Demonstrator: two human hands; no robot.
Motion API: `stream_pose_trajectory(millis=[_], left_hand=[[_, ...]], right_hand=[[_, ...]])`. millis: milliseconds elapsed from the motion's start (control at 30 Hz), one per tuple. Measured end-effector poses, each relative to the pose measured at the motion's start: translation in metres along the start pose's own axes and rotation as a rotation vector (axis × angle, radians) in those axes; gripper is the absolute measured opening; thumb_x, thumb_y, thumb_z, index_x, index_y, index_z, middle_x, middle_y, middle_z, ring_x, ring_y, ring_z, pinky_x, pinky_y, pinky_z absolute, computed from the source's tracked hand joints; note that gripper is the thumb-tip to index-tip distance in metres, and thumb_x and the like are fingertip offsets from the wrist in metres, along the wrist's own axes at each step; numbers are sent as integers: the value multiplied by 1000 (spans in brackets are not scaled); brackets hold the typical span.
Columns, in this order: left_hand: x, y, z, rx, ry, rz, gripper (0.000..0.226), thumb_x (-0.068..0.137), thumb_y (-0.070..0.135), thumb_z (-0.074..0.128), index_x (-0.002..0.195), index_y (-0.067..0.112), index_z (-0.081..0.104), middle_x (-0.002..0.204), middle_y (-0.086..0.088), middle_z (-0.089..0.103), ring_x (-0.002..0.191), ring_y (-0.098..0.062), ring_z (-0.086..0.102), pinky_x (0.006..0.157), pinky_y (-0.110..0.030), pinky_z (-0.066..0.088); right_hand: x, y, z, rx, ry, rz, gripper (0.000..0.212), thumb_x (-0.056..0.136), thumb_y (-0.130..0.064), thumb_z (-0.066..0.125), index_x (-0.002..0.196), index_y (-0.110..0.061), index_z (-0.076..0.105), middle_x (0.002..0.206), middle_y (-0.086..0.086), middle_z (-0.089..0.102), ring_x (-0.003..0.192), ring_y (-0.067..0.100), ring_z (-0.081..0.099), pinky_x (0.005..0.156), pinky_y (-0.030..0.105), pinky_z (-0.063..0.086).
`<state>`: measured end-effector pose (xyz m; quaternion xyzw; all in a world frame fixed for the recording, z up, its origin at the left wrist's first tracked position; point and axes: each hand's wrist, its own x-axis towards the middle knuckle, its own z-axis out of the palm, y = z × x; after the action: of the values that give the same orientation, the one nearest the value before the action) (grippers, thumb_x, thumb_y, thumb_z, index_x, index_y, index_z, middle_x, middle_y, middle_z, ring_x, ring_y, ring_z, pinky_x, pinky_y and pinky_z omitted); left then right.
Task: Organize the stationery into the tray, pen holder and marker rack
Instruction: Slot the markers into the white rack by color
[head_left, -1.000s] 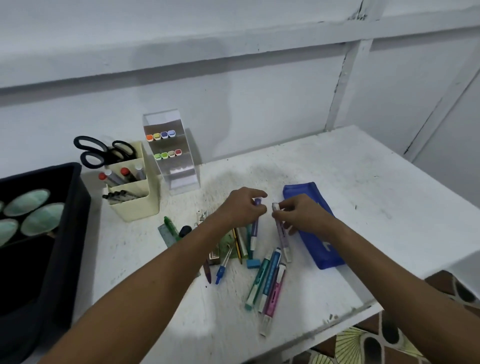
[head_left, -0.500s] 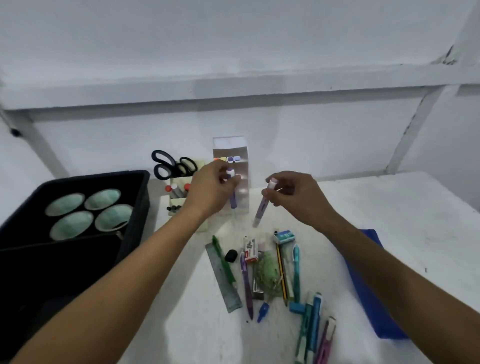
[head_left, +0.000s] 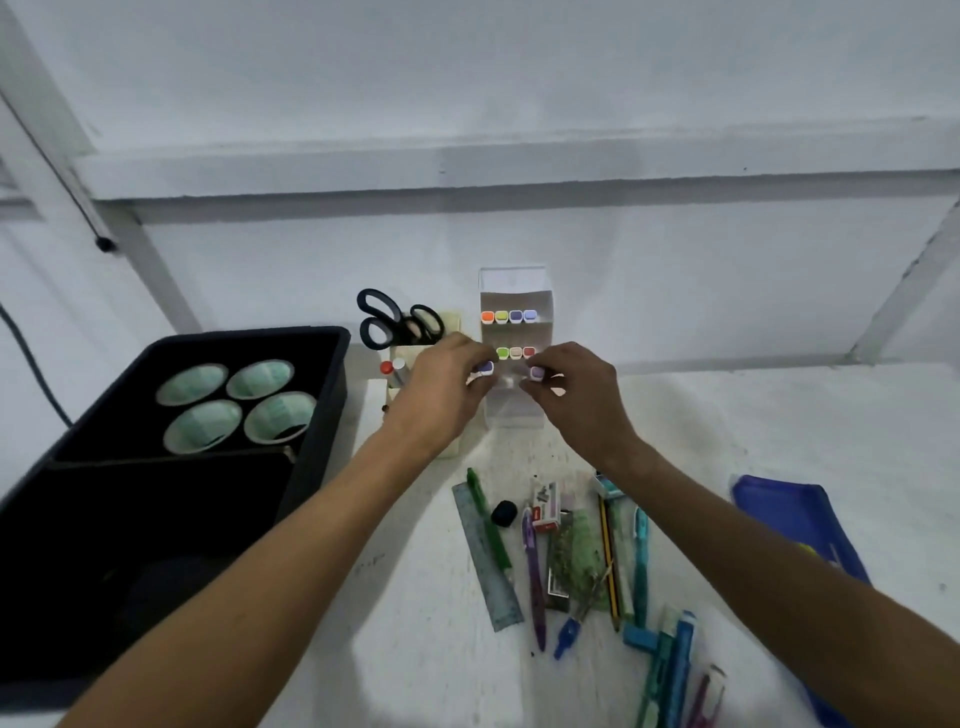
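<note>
Head view, scuffed white table against a white panelled wall, black tray at left, clear marker rack by the wall, left hand pinching a purple-capped marker at the rack's front, right hand pinching a lilac-capped marker beside it, loose pens nearer.

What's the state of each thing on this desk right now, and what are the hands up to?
Left hand: holding a purple-capped marker at the marker rack.
Right hand: holding a lilac-capped marker at the rack.
Marker rack: upright, partly filled.
Scissors: standing in the pen holder, handles up.
Black tray: holds four tape rolls.
Blue pouch: lying flat.
Loose pens: scattered on the table.
</note>
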<state>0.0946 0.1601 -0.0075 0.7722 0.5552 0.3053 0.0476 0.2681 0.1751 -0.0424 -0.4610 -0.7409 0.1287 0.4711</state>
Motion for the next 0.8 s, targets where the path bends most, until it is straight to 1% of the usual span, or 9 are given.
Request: stream_pose_trajectory(millis=[100, 167, 233, 300, 333, 500, 600, 667, 800], left_hand=[[0, -3, 7, 88, -23, -3, 22, 89, 19, 67, 110, 12, 70, 101, -4, 65, 90, -21, 61, 72, -23, 39], [0, -6, 10, 133, -50, -28, 19, 90, 21, 66, 107, 12, 68, 101, -4, 65, 91, -22, 61, 71, -24, 38], [0, -7, 12, 178, -85, -21, 19, 90, 23, 66, 104, 13, 69, 100, -5, 64, 91, -24, 61, 70, -29, 42], [0, -7, 14, 205, -118, -8, 21, 91, 25, 64, 107, 14, 69, 101, -7, 64, 91, -27, 61, 70, -34, 46], [1, -8, 15, 201, -133, -11, 21, 92, 25, 63, 108, 13, 69, 101, -8, 63, 92, -28, 61, 71, -35, 47], [8, -11, 26, 214, -192, -47, 20, 93, 13, 57, 109, 8, 68, 103, -13, 62, 93, -32, 61, 73, -38, 50], [12, -11, 32, 285, -204, -68, 19, 92, 13, 58, 107, 10, 69, 98, -12, 62, 88, -31, 62, 71, -40, 54], [15, -9, 34, 333, -202, -86, 18, 92, 13, 58, 104, 11, 70, 95, -12, 64, 85, -31, 64, 67, -37, 54], [20, -6, 38, 352, -211, -165, 19, 93, 12, 55, 102, 13, 71, 95, -13, 67, 85, -32, 65, 68, -37, 52]], right_hand=[[1, 5, 13, -17, -30, 17, 18, 79, -3, 72, 96, -4, 71, 89, 10, 66, 75, 20, 62, 73, 33, 56], [1, 7, 21, -21, -59, 24, 14, 79, -4, 71, 94, -6, 71, 88, 10, 68, 75, 21, 63, 73, 37, 55], [3, 7, 28, -15, -82, 38, 12, 80, -4, 70, 91, -7, 72, 87, 9, 70, 75, 18, 62, 72, 33, 54], [6, 7, 33, 0, -101, 69, 12, 80, -6, 70, 91, -9, 73, 88, 7, 71, 73, 12, 59, 69, 19, 50], [7, 7, 35, 2, -108, 83, 11, 81, -7, 70, 92, -10, 73, 89, 6, 71, 73, 10, 58, 68, 15, 48], [9, 15, 43, -5, -149, 127, 14, 83, -11, 69, 95, -15, 74, 95, 2, 74, 76, 7, 59, 75, 22, 52], [9, 17, 46, -27, -141, 131, 15, 82, -11, 70, 96, -16, 74, 99, 2, 74, 87, 16, 67, 79, 28, 54], [9, 17, 48, -69, -140, 116, 16, 82, -14, 70, 97, -17, 74, 102, 3, 74, 93, 21, 67, 80, 29, 53], [9, 19, 51, -105, -171, 144, 15, 84, -18, 67, 98, -20, 74, 104, 2, 73, 93, 24, 67, 78, 33, 53]])
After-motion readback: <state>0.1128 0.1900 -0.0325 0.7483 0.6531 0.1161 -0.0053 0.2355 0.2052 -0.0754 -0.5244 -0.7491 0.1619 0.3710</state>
